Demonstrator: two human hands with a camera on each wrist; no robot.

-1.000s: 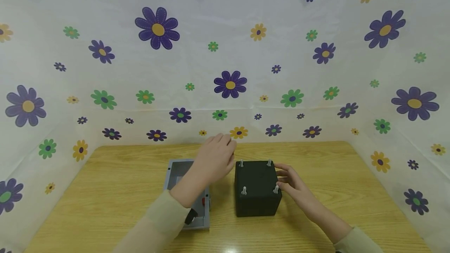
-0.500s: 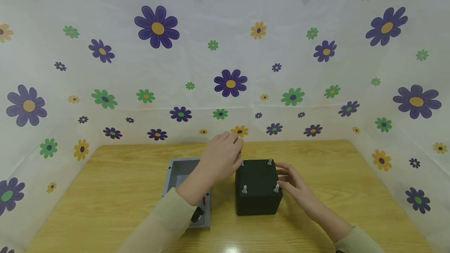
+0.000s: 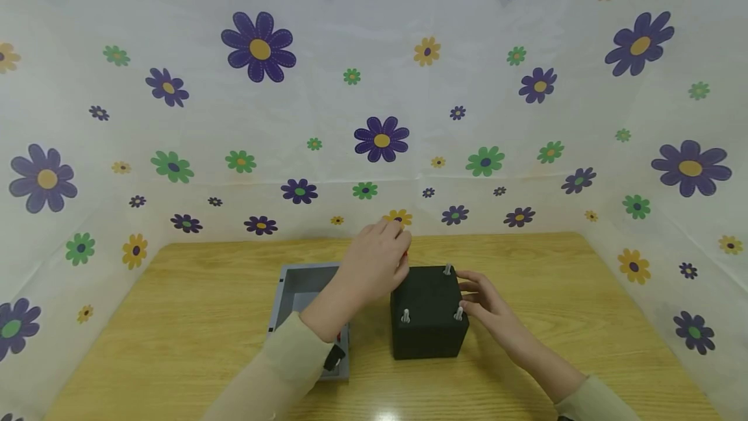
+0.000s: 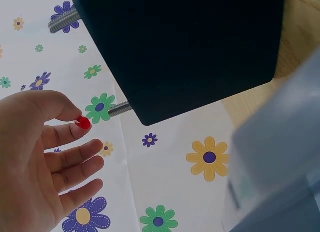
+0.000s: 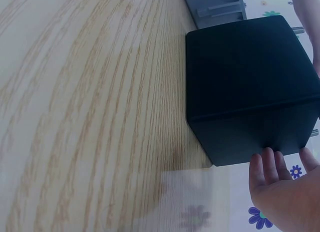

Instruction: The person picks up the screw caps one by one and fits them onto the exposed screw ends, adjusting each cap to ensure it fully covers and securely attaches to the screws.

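Observation:
A black box (image 3: 429, 304) stands on the table, with threaded metal bolts sticking up at the corners of its top; bolts (image 3: 406, 316) show at the near left and elsewhere. Over the far left corner is my left hand (image 3: 373, 260), which hides the bolt there in the head view. Its thumb and index finger pinch a small round red piece (image 4: 83, 122), perhaps a nut, just off the end of a bolt (image 4: 120, 109). My right hand (image 3: 493, 310) rests with extended fingers against the right side of the box.
Left of the box stands a grey tray (image 3: 274, 304), partly covered by my left arm. A bit of red (image 3: 339, 336) shows inside it. The wooden table (image 3: 175, 330) is enclosed by flower-printed cloth (image 3: 327, 102) at the back and sides.
My left hand has moved right and slightly forward, from beside the box to its far left bolt, carrying the red piece. The right hand and the box have stayed put.

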